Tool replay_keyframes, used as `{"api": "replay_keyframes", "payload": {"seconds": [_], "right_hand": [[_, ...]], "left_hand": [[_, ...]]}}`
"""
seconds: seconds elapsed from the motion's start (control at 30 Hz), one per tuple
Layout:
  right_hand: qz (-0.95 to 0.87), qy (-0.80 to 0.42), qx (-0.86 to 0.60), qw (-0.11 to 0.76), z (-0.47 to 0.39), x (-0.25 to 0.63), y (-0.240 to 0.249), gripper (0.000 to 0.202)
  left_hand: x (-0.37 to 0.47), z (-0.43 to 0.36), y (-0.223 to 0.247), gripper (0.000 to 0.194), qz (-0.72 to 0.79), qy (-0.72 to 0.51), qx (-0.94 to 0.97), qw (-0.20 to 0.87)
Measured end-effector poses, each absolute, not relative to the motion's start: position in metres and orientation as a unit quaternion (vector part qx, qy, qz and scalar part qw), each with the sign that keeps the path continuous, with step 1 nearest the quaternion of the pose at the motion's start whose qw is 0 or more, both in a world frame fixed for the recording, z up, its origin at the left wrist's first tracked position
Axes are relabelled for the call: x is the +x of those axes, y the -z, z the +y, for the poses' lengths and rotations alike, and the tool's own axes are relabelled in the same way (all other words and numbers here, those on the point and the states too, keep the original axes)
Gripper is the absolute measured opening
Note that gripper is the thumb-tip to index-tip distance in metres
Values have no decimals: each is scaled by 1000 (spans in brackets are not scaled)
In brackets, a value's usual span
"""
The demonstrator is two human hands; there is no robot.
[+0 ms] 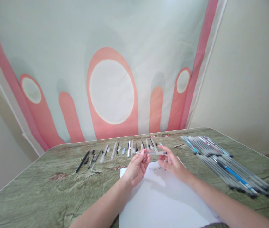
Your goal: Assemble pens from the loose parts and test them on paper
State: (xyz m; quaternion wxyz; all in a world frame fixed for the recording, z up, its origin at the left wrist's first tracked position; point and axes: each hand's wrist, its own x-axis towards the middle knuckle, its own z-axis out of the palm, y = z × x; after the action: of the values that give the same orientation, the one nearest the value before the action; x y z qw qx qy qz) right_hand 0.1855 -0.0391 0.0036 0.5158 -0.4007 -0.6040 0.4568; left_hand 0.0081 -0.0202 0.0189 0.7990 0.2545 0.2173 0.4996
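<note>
My left hand (137,167) pinches one end of a slim clear pen (154,153), held level above the paper. The pen's dark end points right and lies by my right hand (172,163). The fingers of my right hand are spread around that end; whether a fingertip touches it is hard to see. Beneath both hands lies a white sheet of paper (162,202) with small dark scribbles near its top edge.
Pens, clear barrels and caps stand in a loose row behind my hands, including a black pen (82,161) and a light blue cap (124,150). On the right, many clear pens (219,167) lie side by side, with a blue pen (238,178) among them. A printed cloth hangs behind the table.
</note>
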Motion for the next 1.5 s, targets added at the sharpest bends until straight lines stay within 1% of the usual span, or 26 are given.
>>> {"api": "replay_keyframes", "payload": {"seconds": [0.03, 0.07, 0.2, 0.23, 0.3, 0.37, 0.4, 0.5, 0.57, 0.6, 0.63, 0.7, 0.83, 0.93, 1.07, 1.2, 1.33, 1.5], "right_hand": [[-619, -441, -403, 510, -41, 185, -5, 64], [-635, -423, -404, 505, -43, 184, -8, 64], [-710, -333, -389, 483, -51, 183, -18, 40], [-722, -314, -386, 481, -50, 184, -21, 35], [-708, -300, -397, 501, -47, 188, -24, 34], [-651, -316, -429, 540, -39, 196, -25, 36], [-618, -326, -448, 558, -34, 201, -24, 36], [-540, -309, -498, 604, -20, 217, -19, 28], [-493, -290, -511, 641, -13, 225, -14, 26], [-475, -295, -510, 653, -11, 227, -13, 26], [-463, -308, -507, 659, -9, 229, -11, 27], [-457, -352, -505, 643, -9, 228, -10, 27], [-488, -423, -522, 556, -13, 222, -5, 27], [-515, -419, -540, 518, -21, 223, 4, 21], [-558, -341, -577, 490, -34, 233, 14, 15], [-609, -252, -588, 469, -38, 240, 21, 18], [-633, -209, -600, 443, -37, 245, 25, 20], [-652, -176, -607, 419, -37, 247, 25, 18]], "left_hand": [[10, -23, -19, 18, 221, -483, 247, 810], [12, -26, -19, 18, 225, -467, 245, 820], [19, -35, -20, 15, 236, -422, 293, 825], [20, -37, -21, 18, 239, -413, 325, 816], [19, -40, -25, 29, 250, -385, 425, 780], [18, -46, -30, 40, 264, -333, 571, 702], [17, -49, -32, 43, 267, -298, 651, 645], [16, -59, -34, 46, 243, -194, 847, 431], [16, -64, -30, 49, 228, -140, 912, 312], [16, -65, -28, 51, 227, -116, 928, 270], [16, -65, -26, 53, 230, -95, 939, 239], [16, -65, -22, 54, 233, -64, 949, 201], [16, -62, -19, 57, 231, -45, 957, 168], [16, -61, -19, 57, 232, -45, 959, 156], [17, -61, -18, 57, 236, -51, 959, 146], [18, -61, -18, 56, 236, -59, 961, 133], [19, -61, -19, 54, 238, -69, 963, 109], [19, -60, -18, 51, 238, -81, 964, 88]]}}
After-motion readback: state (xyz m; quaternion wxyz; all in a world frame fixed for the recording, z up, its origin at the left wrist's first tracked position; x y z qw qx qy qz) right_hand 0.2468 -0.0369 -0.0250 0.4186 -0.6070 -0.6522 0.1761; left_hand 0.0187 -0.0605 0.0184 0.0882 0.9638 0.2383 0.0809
